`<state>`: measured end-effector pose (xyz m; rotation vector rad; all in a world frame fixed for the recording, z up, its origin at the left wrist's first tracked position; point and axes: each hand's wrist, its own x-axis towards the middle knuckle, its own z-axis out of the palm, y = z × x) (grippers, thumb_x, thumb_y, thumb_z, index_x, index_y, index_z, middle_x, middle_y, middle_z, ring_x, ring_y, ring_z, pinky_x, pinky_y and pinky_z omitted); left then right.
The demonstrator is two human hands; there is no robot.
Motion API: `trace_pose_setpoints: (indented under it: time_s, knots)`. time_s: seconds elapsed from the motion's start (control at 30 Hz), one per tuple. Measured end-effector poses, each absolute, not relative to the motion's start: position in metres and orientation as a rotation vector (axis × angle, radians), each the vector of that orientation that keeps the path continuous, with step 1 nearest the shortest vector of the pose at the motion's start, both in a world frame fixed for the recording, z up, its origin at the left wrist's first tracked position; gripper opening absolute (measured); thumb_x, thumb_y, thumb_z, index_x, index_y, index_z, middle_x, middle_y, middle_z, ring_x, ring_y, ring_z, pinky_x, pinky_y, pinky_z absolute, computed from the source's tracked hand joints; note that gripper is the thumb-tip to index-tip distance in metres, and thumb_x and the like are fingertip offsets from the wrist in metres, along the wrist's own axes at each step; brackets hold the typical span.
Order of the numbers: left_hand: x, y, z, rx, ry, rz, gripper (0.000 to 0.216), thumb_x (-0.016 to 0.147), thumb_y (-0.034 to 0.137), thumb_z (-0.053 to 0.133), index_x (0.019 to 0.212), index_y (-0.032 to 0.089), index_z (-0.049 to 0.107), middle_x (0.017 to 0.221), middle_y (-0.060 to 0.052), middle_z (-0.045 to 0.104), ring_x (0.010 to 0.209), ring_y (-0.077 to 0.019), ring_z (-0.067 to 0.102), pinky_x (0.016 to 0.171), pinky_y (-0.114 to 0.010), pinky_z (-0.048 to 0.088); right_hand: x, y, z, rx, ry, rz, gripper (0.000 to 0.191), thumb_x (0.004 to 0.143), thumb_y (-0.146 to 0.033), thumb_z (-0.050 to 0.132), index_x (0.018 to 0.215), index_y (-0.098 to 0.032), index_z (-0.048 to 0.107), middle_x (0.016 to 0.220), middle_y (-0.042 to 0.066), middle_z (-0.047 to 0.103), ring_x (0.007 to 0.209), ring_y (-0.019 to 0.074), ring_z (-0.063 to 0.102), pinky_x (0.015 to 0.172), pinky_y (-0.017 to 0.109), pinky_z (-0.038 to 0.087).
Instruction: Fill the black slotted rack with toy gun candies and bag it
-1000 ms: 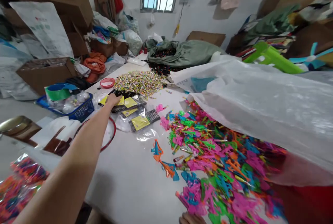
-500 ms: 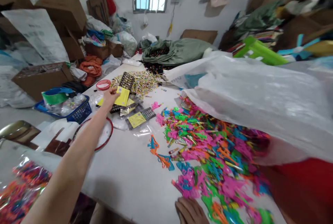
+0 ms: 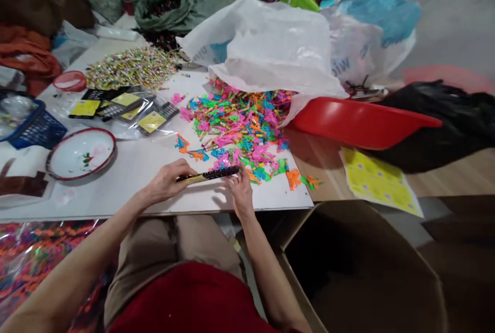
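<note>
A thin black perforated plastic tray with a yellow card is held nearly edge-on above the near edge of the white table. My left hand grips its left end, fingers closed. At the other end, my right hand pinches the tray's corner. Just beyond my hands lies a heap of small plastic toys in pink, green, blue and orange. More black trays with yellow cards, some in clear bags, lie farther left.
To the left stand an enamel basin and a blue basket. Behind are a pile of small colourful sticks and a white sack. A red scoop, a yellow printed sheet and an open carton are at right.
My left hand has drawn a black tray with yellow card from the far-left stack back towards me. My right hand has left the table and now holds the tray too. The view has tilted down.
</note>
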<state>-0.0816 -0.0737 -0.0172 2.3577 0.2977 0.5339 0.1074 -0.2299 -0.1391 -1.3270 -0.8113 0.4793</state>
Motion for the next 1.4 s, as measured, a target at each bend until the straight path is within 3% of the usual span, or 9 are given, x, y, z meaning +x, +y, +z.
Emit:
trace_pose_setpoints:
  time_s: [0.1,0.2,0.33,0.5,0.77,1.0,1.13,1.27,1.4]
  knots:
    - [-0.083,-0.088,-0.026,2.569,0.199,0.425,0.024,0.093,0.021,0.043,0.101,0.020,0.066,0.091,-0.006,0.060,0.086,-0.0156,0.057,0.078,-0.027,0.047,0.113,-0.242,-0.128,-1.358,-0.940,0.553,0.044,0.083,-0.042,0.064,0.122,-0.024,0.057,0.109,0.008,0.064,0.098,0.0232,0.062,0.082,0.042,0.057]
    - [-0.092,-0.093,-0.051,2.716,0.208,0.260,0.024,0.093,0.016,0.042,0.101,0.019,0.065,0.092,-0.007,0.059,0.088,-0.0177,0.056,0.083,-0.030,0.046,0.117,-0.263,-0.128,-1.519,-1.307,0.475,0.018,0.087,-0.028,0.058,0.100,-0.022,0.068,0.106,0.008,0.064,0.102,0.0235,0.061,0.091,0.043,0.052]
    - [-0.118,-0.098,-0.087,2.747,0.282,0.113,0.018,0.093,0.021,0.047,0.098,0.018,0.064,0.099,-0.008,0.061,0.097,-0.0213,0.056,0.090,-0.037,0.046,0.099,-0.281,-0.141,-1.663,-1.704,0.302,0.028,0.093,-0.017,0.047,0.112,-0.022,0.066,0.114,0.011,0.062,0.110,0.0246,0.056,0.092,0.044,0.051]
    - [-0.143,-0.095,-0.103,2.770,0.374,0.267,0.031,0.091,0.033,0.056,0.118,0.018,0.057,0.121,-0.012,0.057,0.118,-0.0247,0.050,0.100,-0.042,0.041,0.078,-0.281,-0.141,-1.734,-1.820,0.213,0.031,0.094,-0.012,0.043,0.116,-0.021,0.063,0.114,0.012,0.061,0.107,0.0241,0.056,0.089,0.043,0.053]
    - [-0.139,-0.098,-0.126,2.731,0.493,0.372,0.038,0.081,0.057,0.062,0.094,0.021,0.066,0.104,-0.007,0.062,0.101,-0.0239,0.054,0.094,-0.041,0.038,0.081,-0.281,-0.131,-1.799,-1.891,0.274,0.035,0.088,-0.004,0.046,0.115,-0.018,0.063,0.116,0.013,0.060,0.109,0.0258,0.053,0.092,0.043,0.052]
    - [-0.130,-0.097,-0.135,2.685,0.538,0.488,0.041,0.080,0.060,0.062,0.089,0.020,0.064,0.102,-0.007,0.062,0.102,-0.0247,0.055,0.095,-0.044,0.036,0.099,-0.273,-0.111,-1.830,-1.990,0.493,0.046,0.081,0.001,0.050,0.122,-0.018,0.059,0.126,0.012,0.057,0.117,0.0237,0.051,0.099,0.041,0.048]
    - [-0.116,-0.089,-0.147,2.665,0.478,0.511,0.039,0.078,0.058,0.065,0.081,0.018,0.062,0.105,-0.008,0.061,0.104,-0.0250,0.054,0.096,-0.045,0.037,0.143,-0.247,-0.074,-1.767,-2.101,0.774,0.041,0.082,-0.009,0.062,0.121,-0.021,0.059,0.122,0.007,0.061,0.113,0.0194,0.056,0.098,0.033,0.047]
    - [-0.101,-0.084,-0.142,2.681,0.364,0.482,0.037,0.079,0.054,0.066,0.078,0.018,0.061,0.102,-0.008,0.062,0.100,-0.0234,0.056,0.095,-0.043,0.040,0.163,-0.176,-0.059,-2.093,-1.979,0.379,0.027,0.091,-0.014,0.052,0.116,-0.017,0.062,0.117,0.010,0.061,0.108,0.0208,0.056,0.093,0.034,0.046]
    - [-0.098,-0.089,-0.122,2.823,0.301,0.472,0.032,0.084,0.045,0.065,0.100,0.018,0.063,0.112,-0.010,0.063,0.115,-0.0268,0.053,0.104,-0.046,0.034,0.155,-0.105,-0.075,-2.346,-2.045,0.035,0.027,0.093,-0.011,0.045,0.112,-0.011,0.064,0.121,0.016,0.057,0.113,0.0271,0.050,0.094,0.039,0.042]
